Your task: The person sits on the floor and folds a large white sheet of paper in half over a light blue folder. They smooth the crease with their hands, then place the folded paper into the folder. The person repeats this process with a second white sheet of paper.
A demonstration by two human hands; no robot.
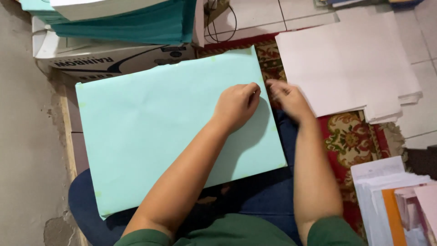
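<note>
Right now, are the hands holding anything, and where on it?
Both hands, left hand and right hand, meet the pale green sheet at its right edge; an actual pinch cannot be told.

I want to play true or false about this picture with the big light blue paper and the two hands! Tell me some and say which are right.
1. The left hand rests on the light blue paper. True.
2. The right hand holds a pair of scissors. False: no scissors show; its fingers are at the paper's right edge.
3. The white sheets lie to the right of the blue paper. True.
4. The rug is plain green. False: it is red with a patterned design.
5. The blue paper is rolled into a tube. False: it lies flat over the person's lap.
</note>
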